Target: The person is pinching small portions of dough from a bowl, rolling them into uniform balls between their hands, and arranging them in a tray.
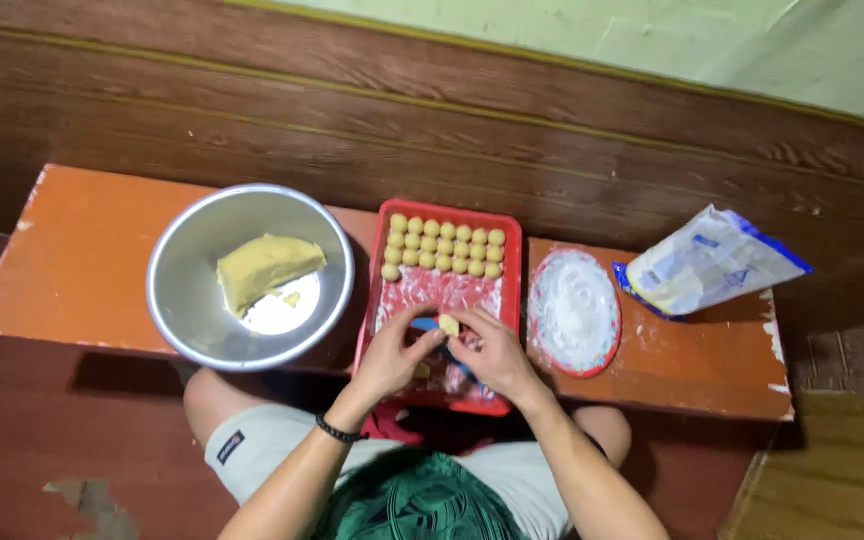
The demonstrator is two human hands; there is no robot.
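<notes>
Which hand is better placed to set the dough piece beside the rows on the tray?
Right hand, probably: its fingertips pinch the dough piece, near the dough balls in the red tray. Left hand only steadies it.

A low orange bench [82, 260] runs left to right across the scene, its paint chipped white at the edges and dusted pale near the right end. Behind it, on the far side, a dark brown wood-grain wall panel [512, 110] stretches the full width, with a pale green wall [712, 40] above it. The floor [42, 430] near the bench is reddish-brown and worn, with a flaked patch at near left. Light is dim and warm.
</notes>
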